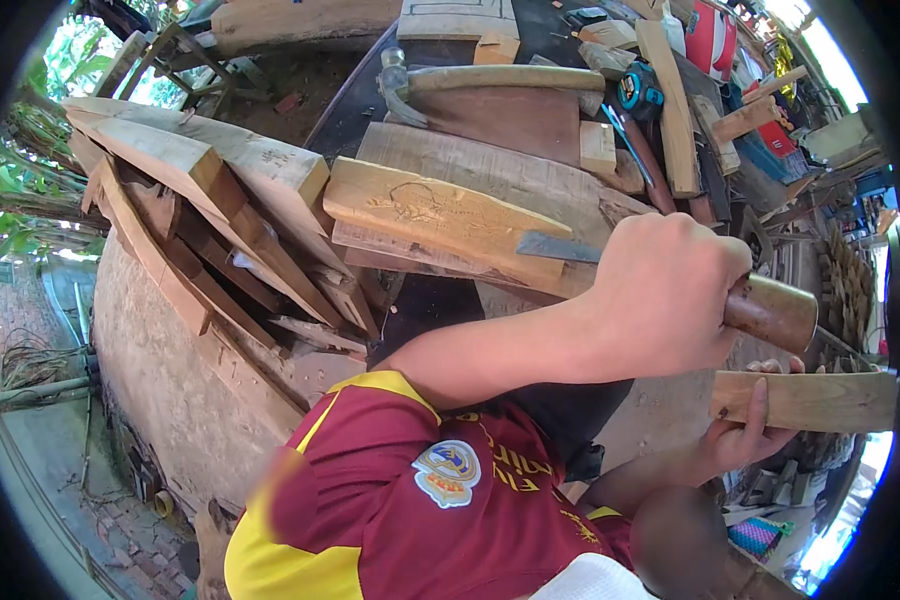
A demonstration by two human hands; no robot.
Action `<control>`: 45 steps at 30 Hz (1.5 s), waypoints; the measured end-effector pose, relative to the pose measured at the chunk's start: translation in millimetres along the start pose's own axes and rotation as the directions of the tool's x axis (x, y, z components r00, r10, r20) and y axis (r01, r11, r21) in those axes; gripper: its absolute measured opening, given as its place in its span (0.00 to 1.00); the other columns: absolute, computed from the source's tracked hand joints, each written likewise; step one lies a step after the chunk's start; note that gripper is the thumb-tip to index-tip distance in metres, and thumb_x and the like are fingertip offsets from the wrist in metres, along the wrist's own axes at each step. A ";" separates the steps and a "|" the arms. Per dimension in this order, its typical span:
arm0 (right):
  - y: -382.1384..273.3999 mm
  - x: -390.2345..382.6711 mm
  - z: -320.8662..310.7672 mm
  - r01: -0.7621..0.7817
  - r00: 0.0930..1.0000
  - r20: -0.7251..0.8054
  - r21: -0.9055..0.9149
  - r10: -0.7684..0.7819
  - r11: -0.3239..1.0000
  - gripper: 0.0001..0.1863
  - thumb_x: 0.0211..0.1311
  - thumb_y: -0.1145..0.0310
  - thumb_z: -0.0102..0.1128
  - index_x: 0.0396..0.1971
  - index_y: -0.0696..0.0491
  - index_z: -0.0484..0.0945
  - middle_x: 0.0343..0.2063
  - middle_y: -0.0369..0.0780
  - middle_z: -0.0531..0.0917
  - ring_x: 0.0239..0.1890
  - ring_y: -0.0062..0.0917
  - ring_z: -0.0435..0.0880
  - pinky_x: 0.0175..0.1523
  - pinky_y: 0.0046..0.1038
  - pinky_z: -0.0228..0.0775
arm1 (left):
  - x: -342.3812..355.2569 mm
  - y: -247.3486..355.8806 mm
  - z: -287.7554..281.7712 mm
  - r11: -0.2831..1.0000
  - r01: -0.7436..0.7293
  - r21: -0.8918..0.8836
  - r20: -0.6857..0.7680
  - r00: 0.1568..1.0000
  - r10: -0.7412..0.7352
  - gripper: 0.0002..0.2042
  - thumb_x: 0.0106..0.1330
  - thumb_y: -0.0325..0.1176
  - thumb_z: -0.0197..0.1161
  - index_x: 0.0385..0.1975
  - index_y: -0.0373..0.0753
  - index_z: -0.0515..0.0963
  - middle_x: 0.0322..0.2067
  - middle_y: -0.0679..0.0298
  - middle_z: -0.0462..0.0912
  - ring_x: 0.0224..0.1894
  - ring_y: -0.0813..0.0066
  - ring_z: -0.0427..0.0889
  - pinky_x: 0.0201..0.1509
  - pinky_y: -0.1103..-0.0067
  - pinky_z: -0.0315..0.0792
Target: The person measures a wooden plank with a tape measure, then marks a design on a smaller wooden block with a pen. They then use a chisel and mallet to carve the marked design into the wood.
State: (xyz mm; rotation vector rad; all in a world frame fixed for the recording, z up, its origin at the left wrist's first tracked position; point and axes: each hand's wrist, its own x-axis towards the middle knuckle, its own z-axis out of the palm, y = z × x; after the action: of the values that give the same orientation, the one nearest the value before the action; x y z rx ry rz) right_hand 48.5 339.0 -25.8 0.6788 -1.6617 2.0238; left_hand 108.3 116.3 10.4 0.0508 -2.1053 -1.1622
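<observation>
My left hand [660,290] is wrapped around the wooden handle of a chisel [770,312]. The flat steel blade points left, its tip over the right part of a pale wooden workpiece [420,212]; whether it touches cannot be told. Dark curved pencil lines mark the workpiece, which lies on a wider brown board [490,160]. Lower right, my right hand [750,435] grips a flat, thick wooden bar [840,402] near its left end, apart from the chisel handle. Some of the right fingers are behind the bar.
Beyond the board lie a claw hammer [500,80], a blue-black tape measure [640,90] and a long wood strip [670,110]. Several cut timbers [230,185] lean together on the left, above a large pale rounded surface [170,350]. A red-and-white container [710,38] stands far right.
</observation>
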 end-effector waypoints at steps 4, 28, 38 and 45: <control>-4.8 12.8 -19.7 0.010 0.999 0.049 -0.137 -0.003 0.990 0.42 0.52 0.81 0.63 0.68 0.62 0.56 0.55 0.49 0.73 0.46 0.33 0.78 0.55 0.36 0.74 | 5.3 -1.2 -0.1 1.000 0.008 -0.018 -0.124 0.992 -0.010 0.10 0.34 0.30 0.66 0.17 0.38 0.72 0.16 0.53 0.74 0.24 0.47 0.78 0.26 0.63 0.71; -6.8 34.0 -20.3 0.234 0.971 0.011 -0.253 -0.239 0.939 0.43 0.49 0.75 0.76 0.65 0.63 0.61 0.61 0.51 0.71 0.58 0.39 0.75 0.65 0.41 0.67 | 0.8 -3.3 7.7 1.000 0.012 0.011 -0.092 0.996 -0.011 0.10 0.35 0.32 0.67 0.18 0.41 0.75 0.18 0.56 0.78 0.25 0.50 0.81 0.28 0.62 0.73; -9.8 19.2 -15.5 0.046 0.991 -0.108 -0.260 -0.076 0.965 0.39 0.51 0.78 0.73 0.62 0.63 0.63 0.58 0.47 0.73 0.59 0.33 0.73 0.64 0.36 0.66 | -3.6 -4.2 10.5 1.000 -0.016 0.018 -0.069 0.997 0.017 0.10 0.35 0.32 0.68 0.18 0.41 0.74 0.17 0.56 0.76 0.24 0.51 0.81 0.27 0.62 0.73; 1.4 9.0 -39.0 0.346 0.938 0.276 -0.745 -0.209 0.570 0.42 0.48 0.80 0.73 0.64 0.60 0.61 0.58 0.47 0.73 0.57 0.34 0.75 0.63 0.37 0.69 | -2.6 -4.9 10.0 0.999 -0.022 0.041 -0.049 0.998 0.024 0.10 0.36 0.33 0.68 0.19 0.41 0.75 0.17 0.57 0.77 0.24 0.52 0.81 0.26 0.62 0.73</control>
State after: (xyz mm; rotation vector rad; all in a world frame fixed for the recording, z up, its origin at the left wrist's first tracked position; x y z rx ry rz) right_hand 36.7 377.2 -27.6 0.7030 -2.1244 0.8481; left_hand 102.7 121.6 1.9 0.0727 -2.0802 -1.0943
